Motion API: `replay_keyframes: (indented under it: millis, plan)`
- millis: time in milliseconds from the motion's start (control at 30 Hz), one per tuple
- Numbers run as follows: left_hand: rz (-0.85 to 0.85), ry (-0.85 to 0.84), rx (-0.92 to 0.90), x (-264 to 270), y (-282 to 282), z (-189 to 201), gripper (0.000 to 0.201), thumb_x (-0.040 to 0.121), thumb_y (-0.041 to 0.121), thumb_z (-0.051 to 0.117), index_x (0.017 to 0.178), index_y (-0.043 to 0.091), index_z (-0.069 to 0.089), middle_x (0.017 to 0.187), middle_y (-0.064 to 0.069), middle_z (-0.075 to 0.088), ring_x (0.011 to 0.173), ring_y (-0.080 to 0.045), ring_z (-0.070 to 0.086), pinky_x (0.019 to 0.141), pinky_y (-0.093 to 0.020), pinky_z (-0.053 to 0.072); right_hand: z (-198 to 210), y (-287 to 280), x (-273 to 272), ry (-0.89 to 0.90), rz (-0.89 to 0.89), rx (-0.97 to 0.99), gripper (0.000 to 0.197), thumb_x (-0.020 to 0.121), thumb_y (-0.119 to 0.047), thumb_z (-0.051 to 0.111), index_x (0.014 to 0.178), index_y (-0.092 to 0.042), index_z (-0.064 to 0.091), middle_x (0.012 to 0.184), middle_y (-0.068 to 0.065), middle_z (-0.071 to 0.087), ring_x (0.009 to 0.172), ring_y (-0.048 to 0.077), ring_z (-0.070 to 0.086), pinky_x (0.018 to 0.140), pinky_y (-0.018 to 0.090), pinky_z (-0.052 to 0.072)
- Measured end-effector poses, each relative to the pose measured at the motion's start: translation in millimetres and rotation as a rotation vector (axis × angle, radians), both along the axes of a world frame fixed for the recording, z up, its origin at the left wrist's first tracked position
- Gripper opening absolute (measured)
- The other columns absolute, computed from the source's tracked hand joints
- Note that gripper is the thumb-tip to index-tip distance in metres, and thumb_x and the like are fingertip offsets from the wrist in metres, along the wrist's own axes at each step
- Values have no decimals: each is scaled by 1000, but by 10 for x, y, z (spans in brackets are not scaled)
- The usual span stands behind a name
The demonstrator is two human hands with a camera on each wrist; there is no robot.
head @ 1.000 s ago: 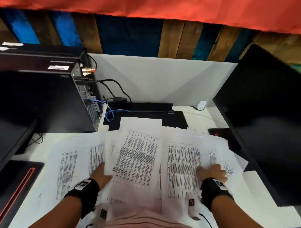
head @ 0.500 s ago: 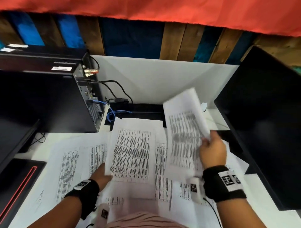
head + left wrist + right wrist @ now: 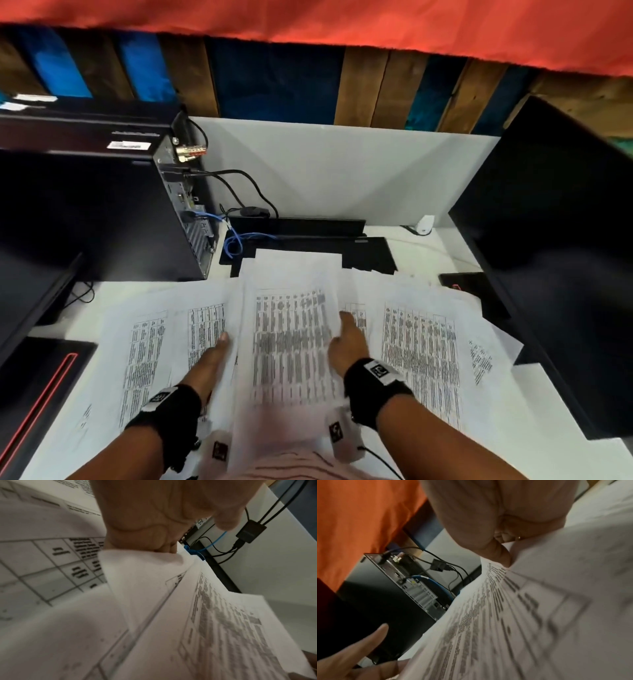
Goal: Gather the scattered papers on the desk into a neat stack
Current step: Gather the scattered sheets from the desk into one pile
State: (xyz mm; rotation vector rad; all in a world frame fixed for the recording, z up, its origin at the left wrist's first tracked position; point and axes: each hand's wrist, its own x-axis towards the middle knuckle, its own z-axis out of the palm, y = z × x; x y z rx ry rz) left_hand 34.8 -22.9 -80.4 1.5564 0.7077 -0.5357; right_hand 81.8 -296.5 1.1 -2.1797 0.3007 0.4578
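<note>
- The white printed sheets (image 3: 291,346) on the worktop carry tables of dark text, too blurred to read.
- The white sticker (image 3: 128,145) on the black computer case (image 3: 102,212) bears print too small to read.

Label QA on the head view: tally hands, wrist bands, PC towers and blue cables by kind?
Hands: 2, left hand and right hand, both gripping papers
Wrist bands: 2, left wrist band, right wrist band
PC tower: 1
Blue cable: 1
Total: 6
</note>
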Motion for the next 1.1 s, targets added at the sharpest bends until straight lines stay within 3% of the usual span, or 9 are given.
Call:
replay_keyframes:
  millis: [100,167,267,367,500,733,833,933,1100]
  plan:
    - [-145,-49,262,-46,-134,87,62,73,39,75,121,13,46,123,-12,60,109,-29,59,101,-45,45,-162,-29,-14,54,155,-4,55,97,-14,45,149,-17,28,151,2,37,139,25,39,109,28,35]
    - [-212,-76,414,-63,-216,92,54,79,14,71,125,6,43,118,-17,63,103,-30,61,96,-40,47,-206,-239,-13,-1,78,9,54,94,-19,53,145,-17,36,142,2,47,132,25,47,110,36,38]
    - [-228,-84,459,-47,-255,119,50,82,9,66,126,3,43,117,-19,62,100,-30,59,90,-36,46,-187,-849,-6,-67,-278,-270,52,86,-26,61,135,-18,48,135,10,53,122,30,53,103,44,43]
    - [-238,-101,478,-51,-261,183,46,85,9,63,126,2,44,118,-18,60,95,-25,54,83,-29,41,-206,-1603,-154,121,-675,-535,63,78,-42,67,128,-11,47,130,20,48,121,39,47,98,54,38]
    - [-220,-113,463,-41,-272,227,42,87,11,60,125,2,45,108,-13,59,93,-24,54,80,-29,40,-270,-1984,-328,281,-653,-530,89,73,-61,66,132,0,41,131,27,45,122,41,44,104,47,37]
    - [-256,-104,437,-57,-237,237,50,86,16,63,130,5,42,122,-16,60,103,-27,58,87,-32,44,-300,-1485,-284,102,-450,-166,47,91,-21,61,127,5,47,123,22,59,110,37,59,91,35,45]
    - [-291,-107,419,-52,-241,252,53,86,15,63,133,5,39,125,-16,59,100,-24,56,88,-31,43,-285,-1295,-258,63,-329,-67,32,94,-16,55,121,1,53,107,19,64,84,26,57,69,29,46]
    - [-323,-94,420,-55,-226,274,54,86,11,62,134,6,38,126,-16,58,100,-22,54,91,-31,42,-194,-1251,-229,38,-296,-11,30,88,-9,64,116,1,58,97,14,65,84,24,58,59,21,41]
    - [-310,-94,404,-67,-230,291,49,86,5,60,131,5,40,122,-16,60,100,-22,55,89,-30,42,374,-1249,-95,-213,-364,-203,23,84,-6,57,106,-7,63,99,17,69,90,32,63,78,31,48]
